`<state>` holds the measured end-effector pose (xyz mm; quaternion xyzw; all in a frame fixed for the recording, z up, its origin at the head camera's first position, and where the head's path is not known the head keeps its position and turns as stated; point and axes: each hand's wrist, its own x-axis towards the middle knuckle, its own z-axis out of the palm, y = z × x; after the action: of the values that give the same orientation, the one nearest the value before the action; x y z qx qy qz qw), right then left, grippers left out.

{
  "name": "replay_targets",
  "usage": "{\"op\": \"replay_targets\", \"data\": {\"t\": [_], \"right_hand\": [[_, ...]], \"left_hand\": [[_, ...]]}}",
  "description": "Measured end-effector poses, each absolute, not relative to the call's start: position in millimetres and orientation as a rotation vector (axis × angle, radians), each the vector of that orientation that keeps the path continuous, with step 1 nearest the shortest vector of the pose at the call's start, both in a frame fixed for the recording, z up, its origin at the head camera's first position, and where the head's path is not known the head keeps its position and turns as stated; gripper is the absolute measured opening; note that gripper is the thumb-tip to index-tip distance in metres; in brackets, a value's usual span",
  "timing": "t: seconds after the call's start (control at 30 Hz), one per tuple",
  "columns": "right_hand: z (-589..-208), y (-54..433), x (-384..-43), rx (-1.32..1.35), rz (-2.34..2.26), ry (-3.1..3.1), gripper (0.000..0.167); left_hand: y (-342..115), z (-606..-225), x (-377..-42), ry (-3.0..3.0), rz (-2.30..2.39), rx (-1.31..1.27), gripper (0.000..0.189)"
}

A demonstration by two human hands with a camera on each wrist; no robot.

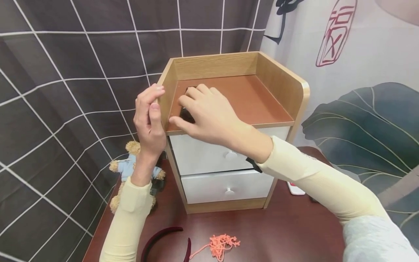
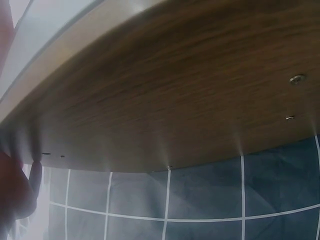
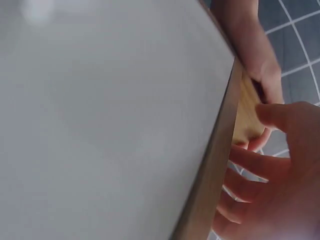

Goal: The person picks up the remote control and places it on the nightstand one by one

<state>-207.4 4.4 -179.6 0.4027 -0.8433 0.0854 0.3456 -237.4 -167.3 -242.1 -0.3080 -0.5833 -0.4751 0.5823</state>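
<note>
A small wooden cabinet (image 1: 185, 208) with white drawers stands on the dark red table. My left hand (image 1: 148, 120) lies along the outside of its raised left side panel, fingertips right at the upper edge. In the left wrist view, a finger (image 2: 35, 177) meets that wooden panel (image 2: 165, 95). Over the left part of the brown top (image 1: 242, 92), my right hand (image 1: 209, 116) hovers palm down, thumb apart from loosely bent fingers. Below it shows a black object (image 1: 186, 115), mostly covered by the hand. The right wrist view shows nothing between those fingers (image 3: 242, 187).
A teddy bear (image 1: 127, 167) in blue sits left of the cabinet. In front lie a dark red headband (image 1: 157, 238) and a tangle of orange cord (image 1: 222, 245). A white item (image 1: 296, 189) lies to the right. Grid-patterned cloth (image 1: 98, 54) hangs behind.
</note>
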Motion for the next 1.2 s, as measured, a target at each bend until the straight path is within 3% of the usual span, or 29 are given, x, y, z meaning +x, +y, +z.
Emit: {"op": "replay_targets", "data": {"t": [0.33, 0.73, 1.2], "right_hand": [[-229, 13, -192, 1.364, 0.318, -1.785, 0.044], [-304, 25, -177, 1.886, 0.181, -1.654, 0.064], [-371, 37, -159, 2.023, 0.121, -1.706, 0.074]], "left_hand": [[-171, -244, -237, -1.373, -1.108, -0.719, 0.034], [-171, -246, -236, -1.383, -1.113, -0.754, 0.035], [-167, -237, -236, -1.372, -1.115, -0.775, 0.035]]}}
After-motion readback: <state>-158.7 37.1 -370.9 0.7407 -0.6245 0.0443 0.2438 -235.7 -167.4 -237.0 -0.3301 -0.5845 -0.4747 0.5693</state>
